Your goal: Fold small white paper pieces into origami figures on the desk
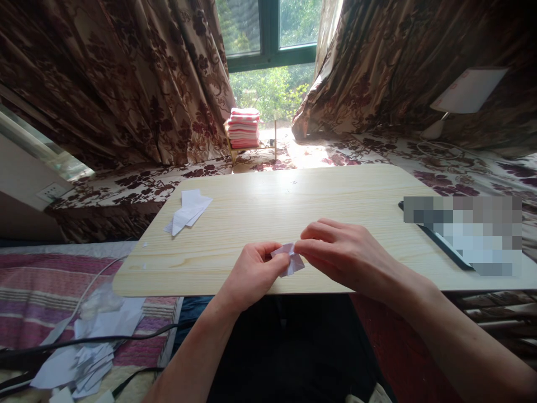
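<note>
A small piece of folded white paper (297,263) is between my hands, just above the near edge of the light wooden table (251,207). My left hand (258,271) pinches its left side, thumb on top. The fingers of my right hand (342,252) are closed together on its upper right part, near the middle fold. The fingertips hide part of the paper, so its full shape does not show. Farther left on the table lie several overlapping white paper pieces (191,211).
A dark-edged object (448,249), mostly blurred out, lies at the table's right. Paper scraps (94,358) and dark cables (138,337) lie on the striped bedding at lower left. Folded pink towels (243,129) and a lamp (467,92) stand beyond the table.
</note>
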The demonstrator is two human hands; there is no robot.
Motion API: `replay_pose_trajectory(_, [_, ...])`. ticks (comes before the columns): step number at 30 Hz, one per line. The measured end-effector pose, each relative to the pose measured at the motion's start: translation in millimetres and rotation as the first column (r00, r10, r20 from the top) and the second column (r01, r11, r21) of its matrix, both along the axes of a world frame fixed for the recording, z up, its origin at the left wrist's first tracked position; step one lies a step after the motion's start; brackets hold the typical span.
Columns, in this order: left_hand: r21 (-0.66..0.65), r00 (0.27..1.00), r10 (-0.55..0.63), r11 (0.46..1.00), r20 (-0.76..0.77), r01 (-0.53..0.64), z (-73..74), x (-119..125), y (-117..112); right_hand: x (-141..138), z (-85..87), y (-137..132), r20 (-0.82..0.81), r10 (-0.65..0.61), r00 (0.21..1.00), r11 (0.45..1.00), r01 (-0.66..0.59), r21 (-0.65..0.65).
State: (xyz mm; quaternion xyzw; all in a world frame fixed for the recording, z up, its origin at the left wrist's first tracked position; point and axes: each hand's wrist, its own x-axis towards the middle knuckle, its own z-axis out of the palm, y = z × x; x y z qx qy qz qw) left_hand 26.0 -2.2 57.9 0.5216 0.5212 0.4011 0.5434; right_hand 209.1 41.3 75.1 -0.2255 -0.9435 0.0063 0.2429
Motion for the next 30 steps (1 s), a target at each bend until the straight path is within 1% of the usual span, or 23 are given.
replay_pose_trajectory(4, [-0.014, 0.999, -0.006, 1.000, 0.043, 0.007, 2.3, 0, 0, 1, -1.0, 1, -0.024, 0.013, 1.000, 1.000, -0.012, 0.028])
replay_pose_trajectory(8, [0.007, 0.997, 0.013, 1.000, 0.070, -0.013, 5.2, 1, 1, 1, -2.4, 1, -0.060, 0.020, 0.998, 0.999, -0.018, 0.035])
replay_pose_trajectory(12, [0.007, 0.996, 0.018, 1.000, 0.083, -0.019, 2.7, 2, 1, 0, -2.1, 1, -0.076, 0.031, 0.997, 0.999, -0.030, 0.014])
replay_pose_trajectory(16, [0.008, 0.999, 0.025, 1.000, 0.048, -0.026, 0.4, 3, -1, -1, -3.5, 2, -0.115, 0.031, 0.993, 0.997, -0.039, -0.066])
replay_pose_trajectory(19, [0.047, 0.997, 0.075, 0.996, 0.026, -0.076, 0.0, 4, -3, -2, -7.8, 3, -0.214, 0.023, 0.977, 0.982, -0.063, -0.180])
replay_pose_trajectory(20, [0.064, 0.995, 0.093, 0.993, 0.027, -0.095, -0.3, 5, -3, -3, -9.4, 3, -0.258, 0.008, 0.966, 0.972, -0.068, -0.224])
replay_pose_trajectory(22, [0.088, 0.993, 0.116, 0.989, 0.033, -0.118, -1.6, 5, -4, -5, -12.1, 2, -0.338, -0.060, 0.939, 0.941, -0.059, -0.332])
replay_pose_trajectory(24, [0.093, 0.992, 0.124, 0.988, 0.037, -0.127, -3.3, 6, -5, -6, -13.5, -1, -0.369, -0.148, 0.917, 0.893, -0.037, -0.450])
replay_pose_trajectory(27, [0.099, 0.991, 0.127, 0.986, 0.046, -0.131, -5.3, 7, -5, -9, -13.1, -6, -0.340, -0.248, 0.907, 0.809, 0.001, -0.588])
replay_pose_trajectory(30, [0.113, 0.991, 0.123, 0.985, 0.054, -0.128, -5.9, 8, -6, -10, -11.2, -8, -0.299, -0.296, 0.907, 0.754, 0.029, -0.657])
